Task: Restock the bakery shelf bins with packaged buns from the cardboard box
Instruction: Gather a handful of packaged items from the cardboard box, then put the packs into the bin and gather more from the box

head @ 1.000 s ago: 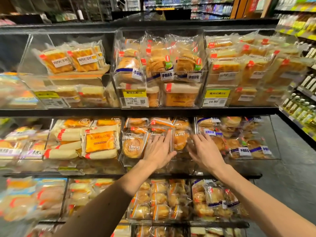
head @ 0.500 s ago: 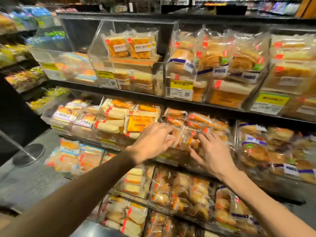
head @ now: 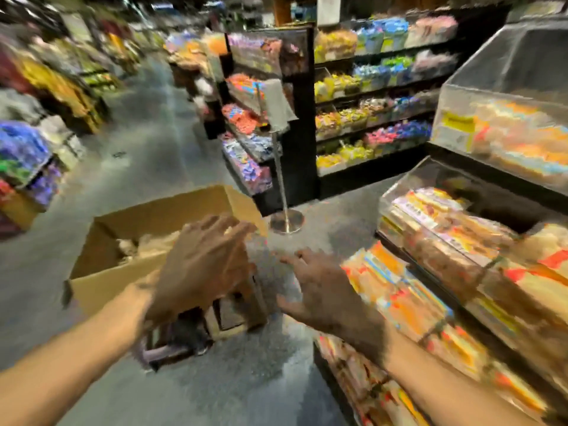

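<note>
Box (head: 107, 287): open-topped cardboard, standing on the grey floor (head: 159, 124) at left of centre, well apart from the shelf.
Box axis: long side runs across the view, rising a little to the right; the opening faces up and one flap stands out at the right end.
Box contents: pale packs (head: 147, 244) lie inside at the near side, too blurred to count.
Left hand (head: 199, 265): released, fingers spread and holding nothing, in front of the box's near right corner with the fingertips pointing up and right.
Right hand (head: 316, 290): also released and empty, fingers splayed, pointing left towards the box, over the floor between box and shelf.
Bins (head: 396, 192): clear plastic, stacked in tiers along the right edge, their open fronts facing left towards the aisle.
Buns (head: 445, 241): orange, yellow and white packs fill the bins; print is too blurred to read.
Under the box: a dark thing (head: 181, 336) at the near right corner, too blurred to name.
Pole (head: 281, 167): thin metal, upright on a round base just beyond the box's right end.
Sweets rack (head: 368, 103): dark shelving with bright bags, behind the pole.
</note>
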Available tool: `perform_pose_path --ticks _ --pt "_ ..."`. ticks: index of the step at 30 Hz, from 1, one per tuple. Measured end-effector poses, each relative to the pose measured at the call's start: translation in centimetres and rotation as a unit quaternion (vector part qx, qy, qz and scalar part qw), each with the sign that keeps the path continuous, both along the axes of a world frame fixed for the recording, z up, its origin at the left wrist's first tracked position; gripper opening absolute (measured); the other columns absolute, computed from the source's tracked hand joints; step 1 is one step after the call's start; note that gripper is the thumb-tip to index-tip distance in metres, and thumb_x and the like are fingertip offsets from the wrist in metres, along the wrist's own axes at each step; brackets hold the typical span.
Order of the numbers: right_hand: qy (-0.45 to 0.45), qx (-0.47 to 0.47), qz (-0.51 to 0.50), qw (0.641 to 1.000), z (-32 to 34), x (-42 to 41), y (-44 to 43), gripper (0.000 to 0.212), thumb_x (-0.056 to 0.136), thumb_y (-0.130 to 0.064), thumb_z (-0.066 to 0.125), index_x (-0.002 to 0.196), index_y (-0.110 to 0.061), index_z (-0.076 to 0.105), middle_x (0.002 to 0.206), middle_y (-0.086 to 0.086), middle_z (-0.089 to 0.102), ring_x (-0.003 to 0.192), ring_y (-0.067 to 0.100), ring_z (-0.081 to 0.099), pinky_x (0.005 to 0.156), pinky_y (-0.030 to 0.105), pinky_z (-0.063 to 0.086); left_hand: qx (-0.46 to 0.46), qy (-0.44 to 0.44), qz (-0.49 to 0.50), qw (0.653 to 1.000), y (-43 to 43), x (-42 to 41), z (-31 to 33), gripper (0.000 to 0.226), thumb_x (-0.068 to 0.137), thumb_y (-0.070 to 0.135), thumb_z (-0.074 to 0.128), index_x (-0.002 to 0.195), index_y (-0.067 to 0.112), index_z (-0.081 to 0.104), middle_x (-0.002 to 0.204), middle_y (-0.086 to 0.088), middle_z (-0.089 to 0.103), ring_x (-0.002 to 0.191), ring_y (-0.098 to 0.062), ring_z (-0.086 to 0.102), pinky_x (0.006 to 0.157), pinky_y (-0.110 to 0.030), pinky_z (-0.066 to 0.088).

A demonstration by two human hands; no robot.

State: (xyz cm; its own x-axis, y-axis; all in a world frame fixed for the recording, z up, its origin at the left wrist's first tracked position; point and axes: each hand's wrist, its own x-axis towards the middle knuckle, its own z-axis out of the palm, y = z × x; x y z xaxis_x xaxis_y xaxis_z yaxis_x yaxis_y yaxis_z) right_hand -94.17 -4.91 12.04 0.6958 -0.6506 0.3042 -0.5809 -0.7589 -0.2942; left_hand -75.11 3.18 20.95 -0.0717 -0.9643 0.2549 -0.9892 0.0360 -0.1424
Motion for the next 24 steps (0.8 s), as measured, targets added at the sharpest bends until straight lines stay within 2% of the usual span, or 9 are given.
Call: perform_pose_path --ticks 2,4,6,8,10,15,20,24 --pt "0.030 0.009 0.035 0.999 -0.4 8.0 -1.6 0.073 0.072 -0.067 0.041 0.126 -0.022 0.059 0.117 0.005 0.062 0.104 0.031 0.060 0.081 0.043 0.054 0.012 0.012 0.073 0.997 0.5 7.3 -2.2 0.067 0.064 0.045 0.084 0.122 0.018 0.064 0.116 -0.013 0.066 0.099 -0.038 0.065 0.077 -0.044 0.053" --pt "0.074 0.040 0.074 0.994 -0.9 16.1 -3.2 0.081 0.072 -0.072 0.031 0.135 -0.023 0.049 0.130 0.005 0.053 0.119 0.030 0.051 0.096 0.045 0.048 0.050 0.042 0.131 0.989 0.7 15.0 -4.4 0.073 0.057 0.035 0.092 0.122 0.018 0.062 0.114 -0.017 0.064 0.098 -0.043 0.064 0.080 -0.050 0.053" --pt "0.102 0.057 0.098 0.988 -1.5 23.2 -4.6 0.079 0.078 -0.073 0.033 0.139 -0.023 0.044 0.136 0.003 0.048 0.125 0.028 0.047 0.100 0.044 0.044 0.070 0.030 0.199 0.977 0.7 21.5 -5.8 0.069 0.073 0.046 0.080 0.133 0.027 0.052 0.130 -0.010 0.056 0.115 -0.039 0.058 0.089 -0.050 0.049" --pt "0.110 0.072 0.106 0.986 -2.3 29.1 -5.9 0.069 0.087 -0.066 0.047 0.139 -0.022 0.044 0.138 0.004 0.047 0.125 0.028 0.047 0.100 0.043 0.044 0.110 0.036 0.258 0.959 0.5 27.1 -7.3 0.064 0.090 0.055 0.058 0.146 0.032 0.037 0.147 -0.002 0.041 0.135 -0.031 0.041 0.101 -0.043 0.039" --pt "0.122 0.093 0.112 0.982 -3.6 34.0 -6.9 0.065 0.089 -0.062 0.052 0.136 -0.018 0.046 0.136 0.006 0.049 0.126 0.029 0.047 0.099 0.042 0.045 0.150 0.066 0.303 0.939 -0.1 31.5 -9.0 0.061 0.094 0.054 0.050 0.148 0.031 0.033 0.150 -0.003 0.037 0.137 -0.030 0.036 0.107 -0.043 0.033" --pt "0.177 0.156 0.123 0.964 -6.7 43.4 -10.8 0.065 0.094 -0.056 0.051 0.144 -0.017 0.040 0.146 0.008 0.045 0.133 0.027 0.044 0.107 0.042 0.041 0.179 0.150 0.359 0.904 -3.7 40.6 -14.2 0.049 0.096 0.046 0.053 0.140 0.026 0.041 0.143 -0.007 0.044 0.129 -0.029 0.044 0.101 -0.044 0.041" --pt "0.204 0.185 0.133 0.952 -11.6 52.3 -16.0 0.057 0.095 -0.053 0.053 0.141 -0.021 0.043 0.142 0.004 0.047 0.131 0.024 0.045 0.108 0.041 0.040 0.208 0.212 0.395 0.869 -8.0 48.0 -20.5 0.042 0.099 0.038 0.051 0.138 0.023 0.044 0.143 -0.006 0.046 0.129 -0.031 0.046 0.100 -0.043 0.043" --pt "0.259 0.222 0.143 0.929 -16.7 60.1 -20.6 0.059 0.095 -0.053 0.052 0.142 -0.020 0.041 0.146 0.006 0.044 0.133 0.029 0.043 0.107 0.043 0.041 0.230 0.239 0.422 0.844 -11.1 53.7 -25.2 0.049 0.099 0.037 0.052 0.144 0.024 0.041 0.147 -0.006 0.044 0.134 -0.030 0.042 0.104 -0.044 0.042"
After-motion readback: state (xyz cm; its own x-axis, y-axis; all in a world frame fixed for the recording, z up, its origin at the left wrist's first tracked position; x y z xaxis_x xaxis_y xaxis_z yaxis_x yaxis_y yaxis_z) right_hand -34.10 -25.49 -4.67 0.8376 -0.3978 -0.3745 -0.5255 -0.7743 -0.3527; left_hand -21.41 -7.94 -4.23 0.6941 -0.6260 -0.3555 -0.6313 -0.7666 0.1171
